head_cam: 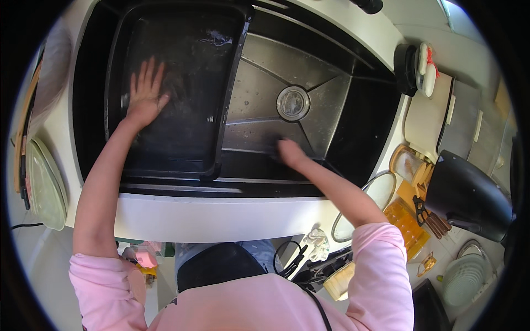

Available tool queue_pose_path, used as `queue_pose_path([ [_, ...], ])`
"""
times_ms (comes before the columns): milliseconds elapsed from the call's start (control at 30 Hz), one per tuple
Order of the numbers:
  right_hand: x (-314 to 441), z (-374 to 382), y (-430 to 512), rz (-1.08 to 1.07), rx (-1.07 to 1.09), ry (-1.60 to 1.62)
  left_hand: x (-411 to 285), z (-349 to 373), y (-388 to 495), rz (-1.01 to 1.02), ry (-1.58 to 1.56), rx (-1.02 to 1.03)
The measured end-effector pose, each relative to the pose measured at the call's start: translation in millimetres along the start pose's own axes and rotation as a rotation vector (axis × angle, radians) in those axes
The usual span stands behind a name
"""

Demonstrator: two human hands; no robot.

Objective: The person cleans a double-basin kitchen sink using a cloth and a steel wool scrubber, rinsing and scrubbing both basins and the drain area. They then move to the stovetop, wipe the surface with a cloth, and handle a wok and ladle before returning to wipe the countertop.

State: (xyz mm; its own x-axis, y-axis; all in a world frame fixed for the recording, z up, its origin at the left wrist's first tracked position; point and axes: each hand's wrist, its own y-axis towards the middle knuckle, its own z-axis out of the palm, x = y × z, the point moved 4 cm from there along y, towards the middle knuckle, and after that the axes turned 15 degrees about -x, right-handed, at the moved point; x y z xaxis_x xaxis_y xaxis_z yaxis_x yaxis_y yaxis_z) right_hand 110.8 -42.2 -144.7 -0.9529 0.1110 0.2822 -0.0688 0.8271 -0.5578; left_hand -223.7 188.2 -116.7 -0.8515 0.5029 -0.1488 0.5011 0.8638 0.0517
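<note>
My left hand (145,94) rests palm down with fingers spread on the bottom of a black rectangular tray (186,124), which sits across the left side of the dark sink (360,111). Water glistens at the tray's far right corner. To the right of the tray, my right hand (293,154) is low over the sink's near part, its fingers curled. A small dark thing (273,142), perhaps a scrubber, is in its fingers; blur hides what it is. Beyond that hand lies the round metal drain (293,103), set in the wet steel sink floor (256,99).
A white counter edge (219,215) runs between me and the sink. At the right stand a glass lid (379,192), a glass jar (408,163), a bottle of yellow oil (408,227) and a black appliance (468,194). Pale green basins (45,186) lean at the left.
</note>
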Motion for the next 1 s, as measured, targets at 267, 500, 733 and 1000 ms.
queue_pose_path([
  [267,-151.4,-84.9,-26.7,0.223,0.017,-0.738,2.8,3.6,-2.3,-0.001,-0.002,-0.014],
  [500,-156.7,-42.8,-48.3,0.063,0.005,-0.835,0.0,-3.6,-0.2,-0.017,0.013,0.007],
  [733,-149.9,-173.9,-26.3,-0.106,-0.234,-1.237,2.0,7.7,-5.0,0.02,-0.026,-0.104],
  [1000,-113.1,-111.3,-124.2,-0.092,0.214,-0.905,6.1,12.9,-4.7,0.044,-0.035,-0.175],
])
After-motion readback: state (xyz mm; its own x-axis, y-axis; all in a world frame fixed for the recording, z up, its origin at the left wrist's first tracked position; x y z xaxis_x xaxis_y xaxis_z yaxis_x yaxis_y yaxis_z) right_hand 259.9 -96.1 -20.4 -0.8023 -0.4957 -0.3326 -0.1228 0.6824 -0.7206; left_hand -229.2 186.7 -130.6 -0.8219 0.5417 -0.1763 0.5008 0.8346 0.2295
